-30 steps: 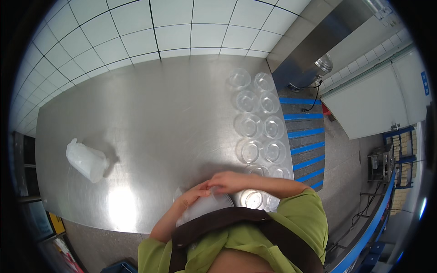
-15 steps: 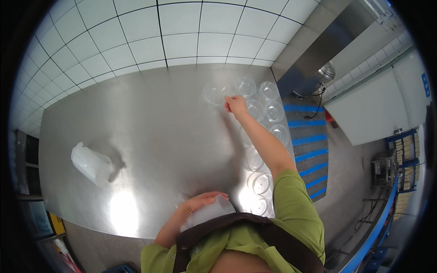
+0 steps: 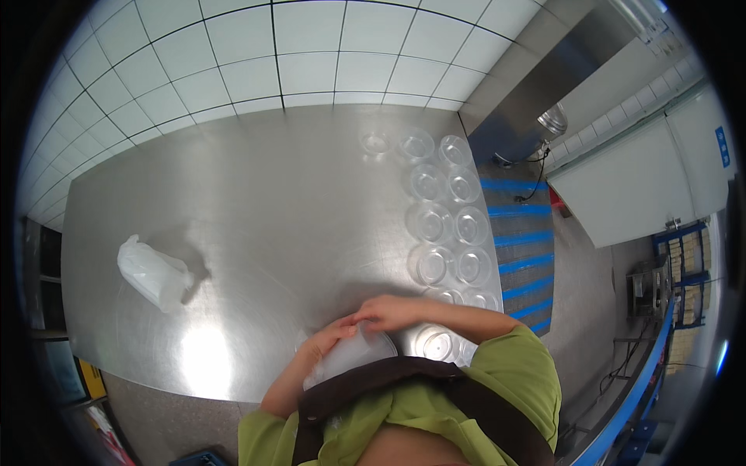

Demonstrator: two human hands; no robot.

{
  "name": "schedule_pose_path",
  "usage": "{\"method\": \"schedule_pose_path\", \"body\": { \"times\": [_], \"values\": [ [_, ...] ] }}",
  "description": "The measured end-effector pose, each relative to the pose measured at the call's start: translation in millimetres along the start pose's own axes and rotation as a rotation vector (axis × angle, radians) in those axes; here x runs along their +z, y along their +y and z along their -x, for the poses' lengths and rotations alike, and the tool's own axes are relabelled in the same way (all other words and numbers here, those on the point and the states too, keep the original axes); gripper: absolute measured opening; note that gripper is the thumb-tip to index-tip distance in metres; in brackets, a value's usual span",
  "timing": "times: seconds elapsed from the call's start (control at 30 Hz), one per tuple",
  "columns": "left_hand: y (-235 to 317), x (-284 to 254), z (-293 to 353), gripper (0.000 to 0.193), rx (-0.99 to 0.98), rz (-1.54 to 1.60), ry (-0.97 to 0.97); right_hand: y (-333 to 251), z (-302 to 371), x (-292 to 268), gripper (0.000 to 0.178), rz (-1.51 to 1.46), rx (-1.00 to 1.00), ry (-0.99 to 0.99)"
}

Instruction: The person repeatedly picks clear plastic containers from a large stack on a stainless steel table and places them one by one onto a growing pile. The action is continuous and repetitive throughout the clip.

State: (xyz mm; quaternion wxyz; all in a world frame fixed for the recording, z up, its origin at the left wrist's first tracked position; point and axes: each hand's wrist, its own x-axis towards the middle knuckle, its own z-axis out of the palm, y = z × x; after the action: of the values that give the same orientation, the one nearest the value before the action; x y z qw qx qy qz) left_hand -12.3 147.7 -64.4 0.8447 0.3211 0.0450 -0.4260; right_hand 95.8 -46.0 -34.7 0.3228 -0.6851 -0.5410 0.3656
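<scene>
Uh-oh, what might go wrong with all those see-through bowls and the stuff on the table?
Clear bowls stand close to the right edge of the table, so a bump might send one over. The right forearm blocks the view of some near ones, so a sleeve or elbow could knock them. The translucent plastic bundle under the left hand is at the table's near edge; it might slip off if let go.

The left hand cups a translucent stack by the apron; the right hand meets it. Clear bowls line the table's right side; a white bag lies left.
</scene>
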Motion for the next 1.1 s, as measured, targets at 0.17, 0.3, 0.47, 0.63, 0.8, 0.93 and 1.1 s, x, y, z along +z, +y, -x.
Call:
{"method": "schedule_pose_path", "body": {
  "times": [0.17,0.3,0.47,0.63,0.8,0.93,1.1],
  "values": [
    [-3.8,-4.5,-2.0,0.071,-0.012,-0.047,-0.016,-11.3,19.7,22.2,0.022,0.020,0.087,0.264],
    [-6.6,-10.2,1.1,0.070,-0.037,-0.006,-0.017,11.7,16.4,-7.6,0.016,-0.049,0.197,0.647],
    [-2.7,0.5,5.2,0.079,-0.012,-0.012,-0.096,85.1,-7.1,-95.8,0.011,-0.505,0.611,1.163],
    [1.6,9.4,6.4,0.081,-0.093,0.009,-0.077,119.2,-31.9,-131.2,0.009,-0.824,0.721,1.380],
    [-8.1,-0.9,10.6,0.082,-0.003,0.037,-0.025,47.0,-17.0,-66.2,0.007,-0.582,0.629,0.859],
    [-13.8,-5.1,5.8,0.082,0.028,-0.072,0.036,-23.6,15.4,16.6,0.021,-0.296,0.180,0.260],
    [-11.7,2.6,7.0,0.076,-0.013,-0.095,0.007,-41.7,32.4,38.4,0.019,-0.066,0.236,0.438]
  ]
}}
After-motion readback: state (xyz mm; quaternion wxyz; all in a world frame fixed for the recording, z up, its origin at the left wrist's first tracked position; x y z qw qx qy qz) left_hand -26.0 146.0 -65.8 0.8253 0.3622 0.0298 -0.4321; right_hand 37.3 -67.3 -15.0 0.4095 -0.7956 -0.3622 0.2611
